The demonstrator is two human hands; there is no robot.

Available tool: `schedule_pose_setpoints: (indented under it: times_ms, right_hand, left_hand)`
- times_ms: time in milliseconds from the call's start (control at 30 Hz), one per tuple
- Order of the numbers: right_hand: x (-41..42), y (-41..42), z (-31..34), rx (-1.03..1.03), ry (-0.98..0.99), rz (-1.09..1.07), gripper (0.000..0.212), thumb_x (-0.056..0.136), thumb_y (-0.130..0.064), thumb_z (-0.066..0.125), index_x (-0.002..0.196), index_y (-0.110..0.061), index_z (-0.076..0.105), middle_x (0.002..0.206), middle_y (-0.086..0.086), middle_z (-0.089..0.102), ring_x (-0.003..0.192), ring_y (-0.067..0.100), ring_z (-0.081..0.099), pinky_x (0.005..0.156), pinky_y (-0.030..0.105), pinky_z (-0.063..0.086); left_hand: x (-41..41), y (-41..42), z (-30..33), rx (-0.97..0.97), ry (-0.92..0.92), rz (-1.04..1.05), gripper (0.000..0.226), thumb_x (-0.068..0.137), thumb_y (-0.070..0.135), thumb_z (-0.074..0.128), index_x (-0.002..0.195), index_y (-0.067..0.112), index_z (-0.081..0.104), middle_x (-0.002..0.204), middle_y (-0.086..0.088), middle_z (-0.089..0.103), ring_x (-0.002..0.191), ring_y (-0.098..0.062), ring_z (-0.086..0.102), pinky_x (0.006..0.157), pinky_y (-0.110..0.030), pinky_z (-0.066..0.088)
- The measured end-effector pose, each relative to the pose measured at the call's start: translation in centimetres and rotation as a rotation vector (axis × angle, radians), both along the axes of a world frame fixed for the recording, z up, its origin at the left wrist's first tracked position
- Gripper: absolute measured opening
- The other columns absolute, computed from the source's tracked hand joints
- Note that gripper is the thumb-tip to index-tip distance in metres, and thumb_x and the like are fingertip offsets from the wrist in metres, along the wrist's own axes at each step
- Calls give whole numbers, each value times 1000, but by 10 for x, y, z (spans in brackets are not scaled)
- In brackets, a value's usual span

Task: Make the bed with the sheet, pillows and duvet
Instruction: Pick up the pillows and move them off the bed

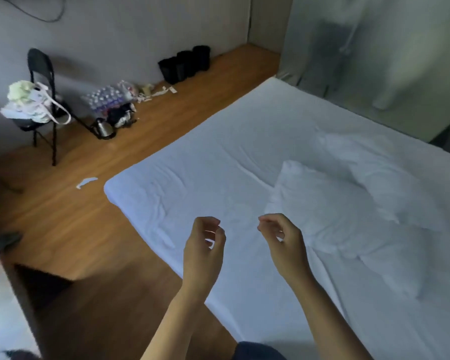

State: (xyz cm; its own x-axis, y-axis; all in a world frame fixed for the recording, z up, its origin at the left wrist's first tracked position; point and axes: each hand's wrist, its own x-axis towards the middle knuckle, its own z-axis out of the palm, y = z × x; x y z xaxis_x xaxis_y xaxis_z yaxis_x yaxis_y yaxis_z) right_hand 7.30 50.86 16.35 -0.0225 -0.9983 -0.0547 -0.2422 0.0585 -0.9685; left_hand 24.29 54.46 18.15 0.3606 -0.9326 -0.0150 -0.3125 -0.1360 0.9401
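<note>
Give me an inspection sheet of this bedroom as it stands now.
Surface: bed covered by a white sheet, wrinkled near the corner.
Job's things: two pillows lying loose mid-bed, overlapping; duvet not identifiable.
Clutter: paper scrap on the floor; kettle, bottle pack, black bins by the wall.
Hands: left hand and right hand above the sheet, fingers loosely curled, holding nothing.
Cables: dark cable on the wall.
Surroundings: folding chair bearing a bag.
</note>
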Motion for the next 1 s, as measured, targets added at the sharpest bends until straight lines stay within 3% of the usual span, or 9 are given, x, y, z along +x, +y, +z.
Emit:
schedule_pose_setpoints:
  times_ms: [133,300,500,600,833,1000]
  right_hand:
    - [-74,-24,-25,46,-14,-177,12,95,-17,65,95,-28,69,96,-11,73,99,9,68,82,22,45]
    - [-166,-52,-68,95,29,-336,10,95,-17,66,96,-26,70,95,-11,73,96,7,68,82,19,47]
    - [-274,-91,-139,180,189,-430,7,96,-19,63,96,-24,69,96,-17,71,93,-4,65,80,10,47]
    - [-322,-110,-183,254,283,-463,7,96,-20,62,97,-21,69,93,-15,70,89,-5,64,78,11,45]
    - [-423,-158,-276,438,445,-601,16,93,-27,65,103,-16,66,104,1,65,96,18,64,84,32,47]
    - [-481,-195,-329,536,697,-647,42,92,-39,65,125,-14,57,125,13,53,120,34,49,100,50,44]
  left_hand:
    - [-48,-47,-14,38,-61,-127,18,94,14,59,99,31,56,89,20,63,82,-7,62,71,-24,49]
    - [-113,-114,-54,135,-153,-269,19,94,13,58,100,30,55,88,17,65,80,-3,61,68,-19,46]
    - [-191,-195,-134,274,-287,-466,15,93,12,59,100,26,56,91,16,64,77,0,61,69,-22,45]
    - [-217,-234,-182,282,-376,-535,12,92,15,62,99,23,58,94,13,64,78,-1,61,66,-16,43]
    - [-258,-329,-289,266,-526,-641,20,89,27,69,101,21,54,102,3,58,81,-14,62,69,-31,48]
    - [-283,-387,-365,365,-624,-673,59,89,42,68,131,8,46,128,-10,52,116,-29,53,94,-44,48]
